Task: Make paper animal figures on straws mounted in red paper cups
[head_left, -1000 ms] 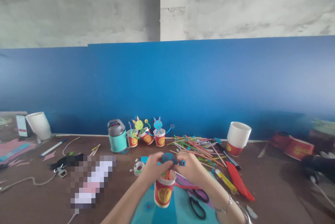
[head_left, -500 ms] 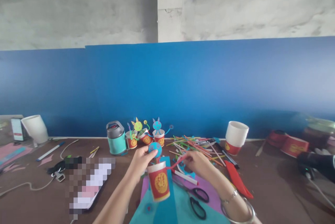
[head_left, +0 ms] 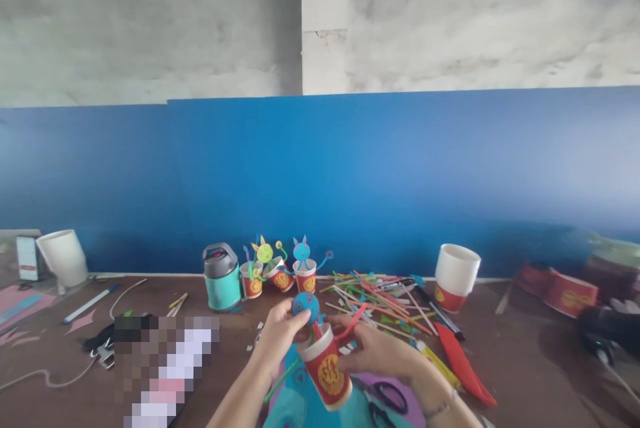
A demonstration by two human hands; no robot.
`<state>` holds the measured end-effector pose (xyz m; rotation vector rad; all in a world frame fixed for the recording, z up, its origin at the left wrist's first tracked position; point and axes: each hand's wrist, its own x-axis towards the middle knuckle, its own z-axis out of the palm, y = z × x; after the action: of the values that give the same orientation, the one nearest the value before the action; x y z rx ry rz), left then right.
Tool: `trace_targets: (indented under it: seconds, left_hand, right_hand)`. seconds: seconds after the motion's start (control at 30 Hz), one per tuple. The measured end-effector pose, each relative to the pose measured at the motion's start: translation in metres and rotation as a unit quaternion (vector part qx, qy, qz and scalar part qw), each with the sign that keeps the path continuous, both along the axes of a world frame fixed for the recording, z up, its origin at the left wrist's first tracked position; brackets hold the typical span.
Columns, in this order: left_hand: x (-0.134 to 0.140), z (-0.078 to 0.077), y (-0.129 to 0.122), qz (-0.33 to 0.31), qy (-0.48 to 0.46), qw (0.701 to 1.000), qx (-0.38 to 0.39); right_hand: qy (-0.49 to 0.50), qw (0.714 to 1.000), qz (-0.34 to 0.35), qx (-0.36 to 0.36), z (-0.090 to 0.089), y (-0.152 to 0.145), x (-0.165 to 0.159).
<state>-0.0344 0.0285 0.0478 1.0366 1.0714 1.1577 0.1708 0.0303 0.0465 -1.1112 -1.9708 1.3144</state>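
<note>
A red and white paper cup (head_left: pixel 327 375) with a gold print hangs tilted over the sheets in front of me. At its mouth sits a round blue paper face (head_left: pixel 306 307), pinched between the thumb and fingers of my left hand (head_left: pixel 283 335). My right hand (head_left: pixel 377 348) grips the cup's right side, its fingertips partly hidden. From the cup's side a bent red straw (head_left: pixel 354 321) sticks up and to the right. Below lie turquoise paper (head_left: pixel 287 408) and black-handled scissors (head_left: pixel 391 398), partly covered by my hands and the cup.
Behind stand several finished cup figures (head_left: pixel 305 275) and a turquoise flask (head_left: pixel 223 285). Loose coloured straws (head_left: pixel 385 295) are heaped right of them, near stacked paper cups (head_left: pixel 456 275) and a red pouch (head_left: pixel 465 368). A marker (head_left: pixel 90 305) and cables lie left.
My right hand has let go of the red straw and moved onto the cup's side. The cup has tilted, its base swinging right. The view has shifted slightly upward.
</note>
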Motion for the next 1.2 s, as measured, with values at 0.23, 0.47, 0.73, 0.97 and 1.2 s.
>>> trace_targets:
  seconds: [0.23,0.47,0.73,0.97,1.2]
  left_hand:
    - [0.006,-0.004,-0.002,0.013,-0.009,0.999,0.051]
    - [0.010,0.006,-0.009,0.059,-0.075,0.995,0.019]
    - [0.012,0.008,-0.013,0.025,-0.097,0.995,-0.017]
    - [0.011,0.009,-0.014,0.002,-0.064,0.998,-0.027]
    - [-0.005,-0.003,-0.004,-0.026,0.019,0.998,-0.051]
  right_hand:
    - [0.133,0.985,-0.100,-0.039,-0.024,-0.002,-0.040]
    - [0.325,0.930,-0.062,-0.163,-0.009,-0.013,-0.041]
    - [0.347,0.911,0.038,-0.219,-0.011,-0.009,-0.021]
    - [0.312,0.923,0.047,-0.219,-0.020,-0.004,-0.020]
    - [0.184,0.968,-0.027,-0.171,-0.010,0.009,0.003]
